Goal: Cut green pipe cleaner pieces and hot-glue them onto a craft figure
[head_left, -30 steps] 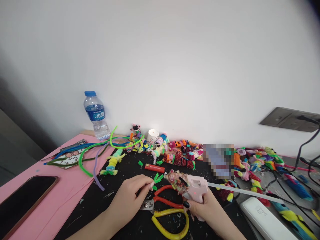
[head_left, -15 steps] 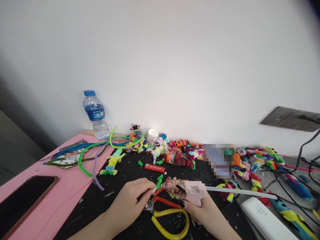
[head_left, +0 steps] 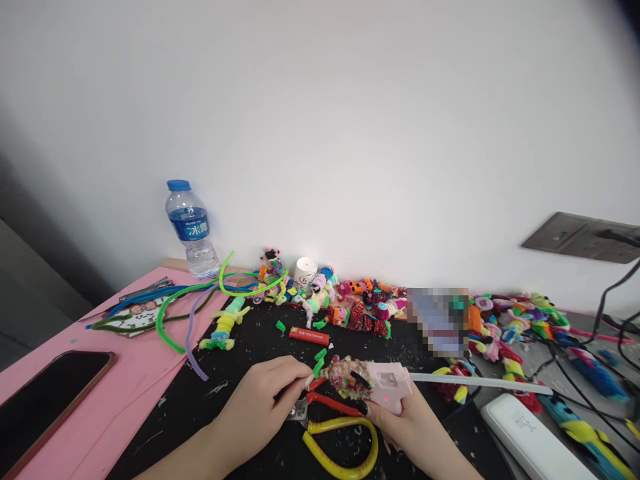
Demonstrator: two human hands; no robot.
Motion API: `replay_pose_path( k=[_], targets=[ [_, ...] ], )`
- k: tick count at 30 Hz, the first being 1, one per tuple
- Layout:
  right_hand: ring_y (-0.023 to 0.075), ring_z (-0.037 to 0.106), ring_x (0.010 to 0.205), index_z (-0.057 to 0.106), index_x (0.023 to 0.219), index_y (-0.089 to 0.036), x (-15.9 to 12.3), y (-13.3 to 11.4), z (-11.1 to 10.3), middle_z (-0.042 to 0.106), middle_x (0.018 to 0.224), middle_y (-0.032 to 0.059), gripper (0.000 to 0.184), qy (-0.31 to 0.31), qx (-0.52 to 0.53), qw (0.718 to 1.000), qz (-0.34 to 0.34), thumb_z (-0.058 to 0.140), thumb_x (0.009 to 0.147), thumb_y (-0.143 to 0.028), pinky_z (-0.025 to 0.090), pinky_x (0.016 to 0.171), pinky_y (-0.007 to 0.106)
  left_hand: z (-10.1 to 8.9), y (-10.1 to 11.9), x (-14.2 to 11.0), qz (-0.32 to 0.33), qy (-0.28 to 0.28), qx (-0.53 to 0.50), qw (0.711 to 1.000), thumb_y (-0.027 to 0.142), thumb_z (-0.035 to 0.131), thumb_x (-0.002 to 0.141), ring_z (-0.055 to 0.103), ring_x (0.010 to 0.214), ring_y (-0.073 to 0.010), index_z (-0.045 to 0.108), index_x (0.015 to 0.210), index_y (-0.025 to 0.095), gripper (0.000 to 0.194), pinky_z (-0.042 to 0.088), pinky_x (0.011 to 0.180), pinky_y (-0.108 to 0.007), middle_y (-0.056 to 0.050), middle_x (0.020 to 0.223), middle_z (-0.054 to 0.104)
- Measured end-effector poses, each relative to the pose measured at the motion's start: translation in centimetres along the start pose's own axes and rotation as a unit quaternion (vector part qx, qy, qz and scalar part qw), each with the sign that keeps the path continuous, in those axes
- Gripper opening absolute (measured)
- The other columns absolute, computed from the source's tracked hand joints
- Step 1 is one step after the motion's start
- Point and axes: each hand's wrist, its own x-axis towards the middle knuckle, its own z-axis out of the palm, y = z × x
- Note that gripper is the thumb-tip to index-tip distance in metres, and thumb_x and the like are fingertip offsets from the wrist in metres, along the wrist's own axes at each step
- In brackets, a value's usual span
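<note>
The fingers of the left hand (head_left: 273, 395) are pinched narrow on a small bright green fuzzy pipe-cleaner piece (head_left: 319, 362), which sticks out past the tips of the thumb and forefinger, slanting up and away from the person. Just to its right is the glue-crusted nozzle of a pale pink plastic glue gun (head_left: 389, 388); whether the tip touches the green piece cannot be told. The fingers of the right hand (head_left: 410, 423) are wrapped around the gun's grip, the dark-nailed thumb along its near side, and a long translucent white glue stick (head_left: 480, 381) runs out from its back end. Between the hands, metal-headed pliers with red and yellow handles (head_left: 336, 403) lie on a black mat (head_left: 190, 427), their head partly hidden by the left hand. Beyond the green piece lies a flat red rectangular packet with white print (head_left: 309, 335). Farther left are a yellow and green fuzzy figure (head_left: 227, 325) and long green and purple pipe cleaners (head_left: 161, 327). Multicoloured fuzzy figures (head_left: 360, 318) lie along the white wall (head_left: 350, 147), near a white paper cup (head_left: 305, 269)
</note>
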Motion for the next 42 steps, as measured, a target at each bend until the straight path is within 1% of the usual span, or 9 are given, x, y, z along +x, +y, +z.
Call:
replay_pose_path(
  k=[9,11,16,21,25,29,32,37,42],
  targets=[
    [0.0267,0.063,0.084,0.063,0.098,-0.014,-0.1,-0.6,0.6,0.069,0.089,0.0089,0.041,0.050,0.021,0.999,-0.001,0.066,0.065,-0.039,0.052,0.071,0.035,0.0,-0.2,-0.3,0.003,0.001,-0.001,1.000,0.015,0.042,0.089,0.056,0.071,-0.0121,0.060,0.086,0.020,0.019,0.040,0.065,-0.020,0.000,0.077,0.060],
    [0.0269,0.063,0.084,0.063,0.100,-0.014,-0.2,-0.8,0.3,0.069,0.090,0.0095,0.042,0.040,0.015,0.999,0.000,0.066,0.067,-0.039,0.052,0.072,0.036,0.0,-0.2,-0.3,0.004,-0.001,0.001,1.000,0.016,0.042,0.089,0.056,0.071,-0.0123,0.060,0.087,0.020,0.019,0.040,0.065,-0.020,0.000,0.077,0.060],
    [0.0269,0.062,0.091,0.064,0.102,-0.014,-0.2,-1.8,-0.3,0.068,0.101,0.0111,0.036,-0.021,0.008,1.000,-0.017,0.064,0.072,-0.034,0.050,0.080,0.036,0.1,-0.5,-0.3,0.016,-0.001,0.011,1.000,0.016,0.041,0.089,0.056,0.072,-0.0131,0.059,0.089,0.020,0.018,0.041,0.066,-0.021,-0.001,0.079,0.060],
    [0.0275,0.061,0.096,0.063,0.104,-0.013,-0.1,-2.3,-0.4,0.066,0.105,0.0119,0.041,-0.027,0.007,0.999,-0.018,0.064,0.072,-0.038,0.049,0.084,0.037,0.1,-0.5,-0.2,0.022,0.003,0.019,1.000,0.017,0.041,0.089,0.057,0.072,-0.0131,0.059,0.089,0.020,0.018,0.041,0.067,-0.021,-0.001,0.080,0.061],
    [0.0273,0.061,0.096,0.062,0.105,-0.013,0.0,-2.3,-0.4,0.068,0.100,0.0099,0.042,-0.035,0.006,0.999,-0.013,0.063,0.073,-0.039,0.050,0.082,0.036,-0.1,-0.3,-0.3,0.018,0.008,0.018,1.000,0.017,0.041,0.089,0.058,0.072,-0.0135,0.060,0.089,0.020,0.020,0.042,0.067,-0.021,-0.002,0.079,0.062],
    [0.0279,0.061,0.095,0.062,0.104,-0.013,0.1,-1.4,-0.4,0.067,0.104,0.0107,0.040,-0.009,-0.008,1.000,-0.008,0.064,0.071,-0.035,0.049,0.082,0.037,-0.1,-0.2,-0.3,0.018,0.012,0.021,1.000,0.016,0.040,0.089,0.058,0.072,-0.0142,0.060,0.089,0.020,0.021,0.043,0.067,-0.022,-0.002,0.080,0.062],
    [0.0285,0.061,0.095,0.062,0.104,-0.013,0.1,-0.9,-0.4,0.068,0.100,0.0103,0.039,0.011,-0.010,1.000,0.000,0.065,0.071,-0.034,0.049,0.082,0.039,-0.1,-0.3,-0.3,0.019,0.014,0.023,0.999,0.015,0.041,0.089,0.058,0.072,-0.0136,0.060,0.088,0.020,0.020,0.042,0.067,-0.021,-0.002,0.079,0.062],
    [0.0280,0.059,0.100,0.063,0.106,-0.015,-0.1,-1.7,-0.4,0.065,0.108,0.0115,0.039,-0.032,0.019,0.999,-0.023,0.063,0.073,-0.035,0.047,0.086,0.038,0.0,-0.4,-0.3,0.021,0.013,0.023,0.999,0.015,0.042,0.088,0.058,0.072,-0.0135,0.060,0.088,0.020,0.019,0.043,0.067,-0.021,-0.002,0.079,0.062],
    [0.0290,0.062,0.094,0.064,0.104,-0.014,-0.2,-2.1,-0.3,0.067,0.104,0.0116,0.037,-0.020,0.004,1.000,-0.023,0.063,0.072,-0.032,0.049,0.082,0.040,0.0,-0.4,-0.2,0.022,0.010,0.024,0.999,0.016,0.041,0.089,0.058,0.072,-0.0137,0.060,0.089,0.020,0.019,0.043,0.066,-0.021,-0.002,0.079,0.062]
  ],
)
